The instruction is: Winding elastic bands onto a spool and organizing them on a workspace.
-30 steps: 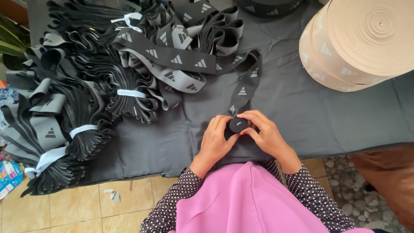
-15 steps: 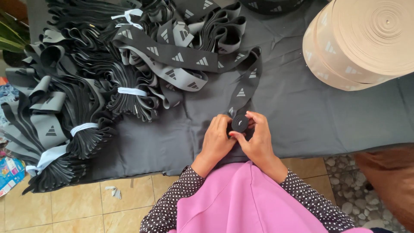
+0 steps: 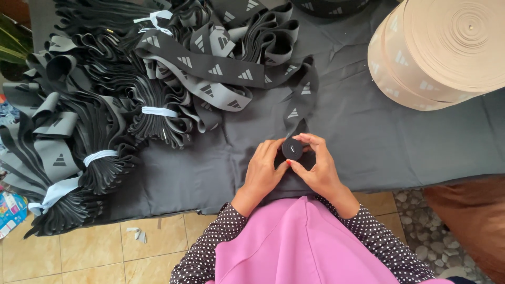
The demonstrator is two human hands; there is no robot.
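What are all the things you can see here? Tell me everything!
small roll of band: one, black, between both hands at the table's near edge
loose elastic band: one long strip, black with pale triangle marks, trailing from the roll to the pile
tied bundles: several, black and grey, bound with white ties, on the left
big roll: one, beige, top right
table cloth: one, dark grey, over the table
floor tiles: tan, below left
pebbles: grey, below right
left hand: one, on the small roll
right hand: one, on the small roll

Head camera looks steeply down, close above the cloth-covered table (image 3: 368, 131).
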